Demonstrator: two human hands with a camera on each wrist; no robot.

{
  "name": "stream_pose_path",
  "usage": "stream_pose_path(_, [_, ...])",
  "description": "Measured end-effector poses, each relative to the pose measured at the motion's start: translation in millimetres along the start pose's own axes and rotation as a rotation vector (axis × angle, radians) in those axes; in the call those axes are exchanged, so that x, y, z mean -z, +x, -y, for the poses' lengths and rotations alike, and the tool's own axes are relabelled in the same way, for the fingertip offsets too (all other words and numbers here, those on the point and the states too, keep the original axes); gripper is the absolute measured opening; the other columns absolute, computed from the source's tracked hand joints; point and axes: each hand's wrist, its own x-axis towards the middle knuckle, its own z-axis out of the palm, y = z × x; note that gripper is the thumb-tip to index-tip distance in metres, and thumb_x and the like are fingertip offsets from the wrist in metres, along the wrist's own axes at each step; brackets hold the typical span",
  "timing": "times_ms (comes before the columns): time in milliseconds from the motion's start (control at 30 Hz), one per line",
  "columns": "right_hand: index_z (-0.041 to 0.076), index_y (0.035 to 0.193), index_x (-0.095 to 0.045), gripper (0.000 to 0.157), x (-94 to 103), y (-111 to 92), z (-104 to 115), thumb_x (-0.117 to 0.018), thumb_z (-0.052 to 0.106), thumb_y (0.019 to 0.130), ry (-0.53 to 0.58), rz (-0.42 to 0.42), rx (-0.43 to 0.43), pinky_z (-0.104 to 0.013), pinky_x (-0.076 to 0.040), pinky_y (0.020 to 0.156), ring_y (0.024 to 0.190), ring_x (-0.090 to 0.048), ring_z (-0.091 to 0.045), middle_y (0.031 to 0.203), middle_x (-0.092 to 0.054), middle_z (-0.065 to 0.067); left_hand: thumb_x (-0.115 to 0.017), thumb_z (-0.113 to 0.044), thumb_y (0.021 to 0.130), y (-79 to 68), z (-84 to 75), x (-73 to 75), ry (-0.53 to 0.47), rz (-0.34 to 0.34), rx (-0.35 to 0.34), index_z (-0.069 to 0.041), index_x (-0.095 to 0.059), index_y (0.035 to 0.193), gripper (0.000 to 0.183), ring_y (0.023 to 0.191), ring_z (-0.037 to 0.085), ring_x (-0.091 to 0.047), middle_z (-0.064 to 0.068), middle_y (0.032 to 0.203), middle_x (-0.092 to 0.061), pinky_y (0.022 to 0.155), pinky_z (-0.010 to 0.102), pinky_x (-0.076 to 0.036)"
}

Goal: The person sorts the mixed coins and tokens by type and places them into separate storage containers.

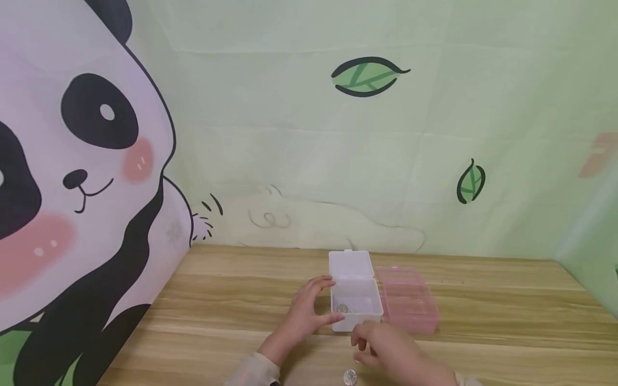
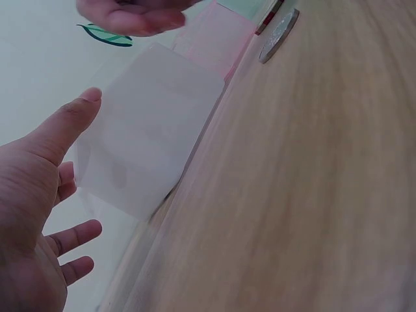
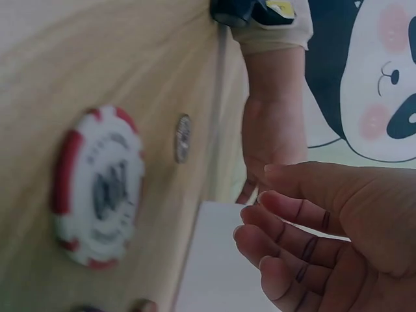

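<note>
A white plastic box (image 1: 357,323) stands on the table with its lid folded back. Inside, at its left, lies a silver coin (image 1: 342,309) beside something clear or shiny. My left hand (image 1: 305,310) is at the box's left side, thumb by the front wall and fingers spread toward the rear corner. Over the front right corner hovers my right hand (image 1: 393,351), its fingers loosely bent; in the right wrist view no object shows between thumb and fingertips. A silver coin (image 1: 350,377) lies on the table in front. Closer to the right wrist camera is a red-and-white poker chip (image 3: 101,188).
A pink translucent box (image 1: 425,325) stands against the white box's right side. Behind the wooden table (image 1: 232,289) hangs a cloth backdrop (image 1: 289,161) with leaves and a large panda. Small dark and brownish items show partly at the right wrist view's bottom edge.
</note>
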Motion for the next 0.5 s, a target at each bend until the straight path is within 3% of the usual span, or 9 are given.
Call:
stream_pose_path(200, [0.012,0.088,-0.063,0.009,-8.0,-3.8,1.3,-0.070,0.018,0.084,0.080,0.068,-0.030,-0.016,-0.045,0.058,0.066,-0.051,0.005,0.080,-0.064,0.007,-0.079,-0.038,0.077,0.5,-0.5,0.6,-0.004,0.003,0.001,-0.013,-0.053,0.132,0.066,0.138,0.030,-0.040,0.004,0.146,-0.047,0.111,0.060,-0.029])
stream_pose_path(500, [0.017,0.083,-0.066,0.013,-19.0,-4.4,0.0,-0.073,0.027,0.081,0.043,0.156,-0.030,-0.017,-0.043,0.059,0.067,-0.046,0.005,0.076,-0.055,0.013,-0.079,-0.037,0.076,0.1,-0.4,0.5,-0.006,0.002,-0.002,-0.013,-0.053,0.132,0.066,0.138,0.029,-0.040,0.004,0.146,-0.047,0.111,0.059,-0.029])
